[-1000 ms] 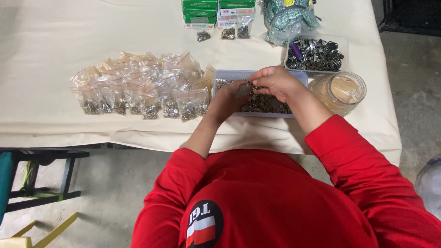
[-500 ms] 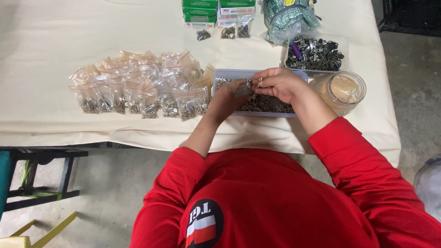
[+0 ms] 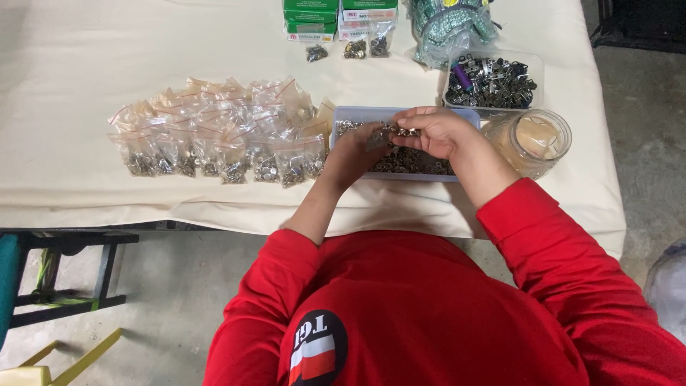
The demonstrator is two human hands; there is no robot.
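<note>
small metal fasteners (image 3: 418, 161) fill a pale tray (image 3: 357, 114); left hand (image 3: 354, 152) and right hand (image 3: 436, 132) pinch a few above it (filled bags (image 3: 214, 143) lie left).

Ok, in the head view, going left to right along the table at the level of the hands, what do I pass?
Pile of small filled zip bags → left hand → right hand, both over the pale blue tray of small metal parts → clear glass jar.
</note>
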